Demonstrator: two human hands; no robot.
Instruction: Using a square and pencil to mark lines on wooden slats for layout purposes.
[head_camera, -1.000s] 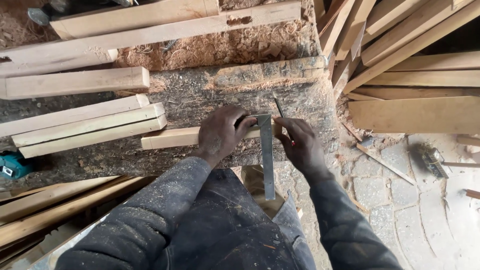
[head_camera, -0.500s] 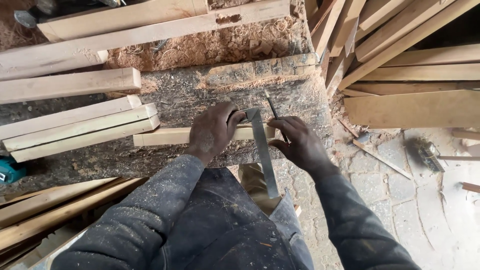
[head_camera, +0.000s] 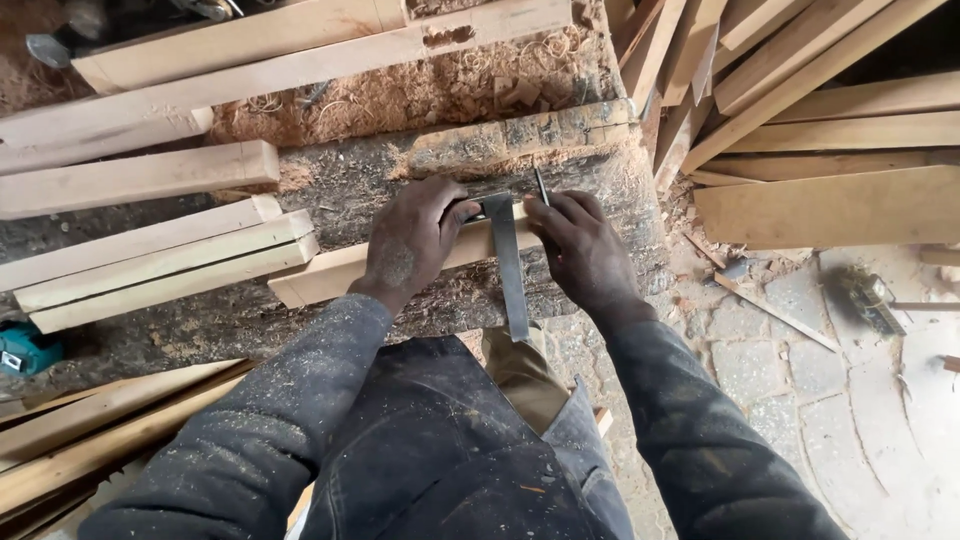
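Both hands shifted up: left hand (head_camera: 412, 240) gripping square (head_camera: 508, 262), right hand (head_camera: 580, 250) pencil (head_camera: 541, 186).

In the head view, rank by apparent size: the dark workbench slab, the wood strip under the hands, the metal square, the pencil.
1. Dark workbench slab, clearly largest.
2. Wood strip, partly hidden by the left hand.
3. Metal square, shorter than the strip.
4. Pencil, smallest, mostly hidden in the right hand.
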